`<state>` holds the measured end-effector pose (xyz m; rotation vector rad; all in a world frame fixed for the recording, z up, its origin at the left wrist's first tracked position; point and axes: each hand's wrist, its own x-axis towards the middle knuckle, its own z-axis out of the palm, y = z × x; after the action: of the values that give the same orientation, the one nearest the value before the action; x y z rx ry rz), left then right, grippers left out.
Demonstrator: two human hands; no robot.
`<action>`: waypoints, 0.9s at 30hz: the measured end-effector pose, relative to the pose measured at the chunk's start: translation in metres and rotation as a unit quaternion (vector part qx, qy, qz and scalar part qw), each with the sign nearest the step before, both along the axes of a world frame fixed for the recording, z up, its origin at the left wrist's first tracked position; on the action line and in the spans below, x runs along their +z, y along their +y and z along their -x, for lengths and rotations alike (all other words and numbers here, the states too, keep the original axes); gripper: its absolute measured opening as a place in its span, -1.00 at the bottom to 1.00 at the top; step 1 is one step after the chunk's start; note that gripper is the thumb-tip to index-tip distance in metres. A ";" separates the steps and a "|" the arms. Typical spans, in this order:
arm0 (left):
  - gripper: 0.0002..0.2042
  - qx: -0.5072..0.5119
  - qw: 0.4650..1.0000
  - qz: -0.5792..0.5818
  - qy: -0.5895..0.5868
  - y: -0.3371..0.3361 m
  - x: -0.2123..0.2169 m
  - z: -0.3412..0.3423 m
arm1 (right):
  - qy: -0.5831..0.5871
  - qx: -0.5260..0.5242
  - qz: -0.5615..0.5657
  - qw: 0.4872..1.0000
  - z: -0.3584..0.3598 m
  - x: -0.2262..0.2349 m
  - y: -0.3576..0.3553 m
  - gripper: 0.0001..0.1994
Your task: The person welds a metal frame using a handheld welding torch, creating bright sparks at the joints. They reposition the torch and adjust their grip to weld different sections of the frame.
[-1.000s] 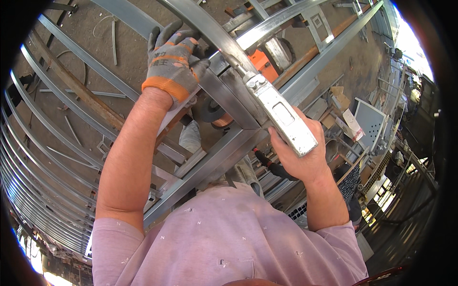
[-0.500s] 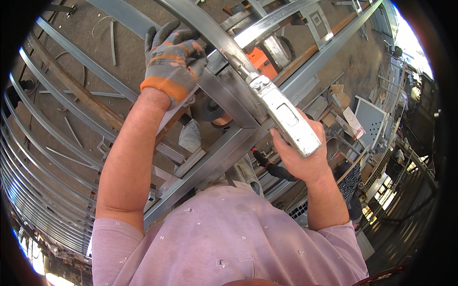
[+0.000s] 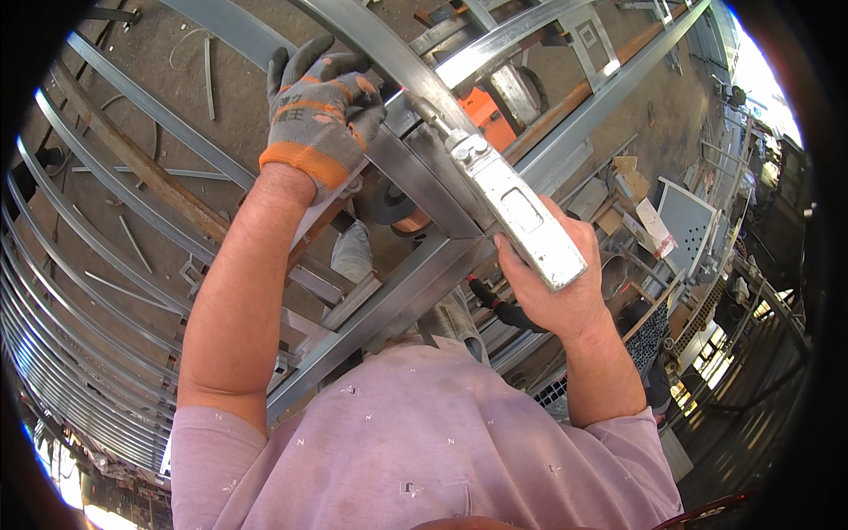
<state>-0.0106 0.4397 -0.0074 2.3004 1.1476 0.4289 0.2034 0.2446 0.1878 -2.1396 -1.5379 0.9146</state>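
In my right hand (image 3: 552, 265) is a silver, boxy welding gun (image 3: 521, 216), my bare fingers wrapped round its body. Its narrow nozzle points up and left, with a small red glow by the tip, close to where a curved steel tube (image 3: 389, 49) meets the corner frame. My left hand (image 3: 322, 115), in a grey and orange work glove, is closed at the upper end of a square steel tube (image 3: 424, 181), left of the nozzle. The undersides of its fingers are hidden. This tube joins another square tube (image 3: 380, 296) at a mitred corner near my body.
Long curved metal bars (image 3: 132, 185) fan out on the left. Below the frame sits a spool of copper-coloured wire (image 3: 408, 221). An orange machine (image 3: 486, 117) stands behind the gun. Scrap pieces and a perforated grey panel (image 3: 693, 225) lie to the right.
My right hand has shifted the welding gun slightly up and left, and a red glow now shows by its nozzle tip. My left hand stays in place.
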 end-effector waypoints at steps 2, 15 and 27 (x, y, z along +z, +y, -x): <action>-0.79 -0.002 1.000 0.012 0.000 0.001 0.000 0.000 | -0.004 -0.006 0.010 1.000 0.002 0.003 0.003 -0.79; -0.81 -0.008 0.999 0.045 0.009 0.004 0.001 0.001 | -0.020 -0.007 0.013 1.000 0.003 0.004 0.005 -0.84; -0.81 -0.011 0.997 0.075 -0.031 0.004 0.011 0.000 | -0.024 -0.001 0.025 0.999 0.000 0.007 0.008 -0.85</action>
<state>-0.0102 0.4440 0.0033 2.1540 1.0847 0.3892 0.2029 0.2523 0.1947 -2.2116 -1.5516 0.9164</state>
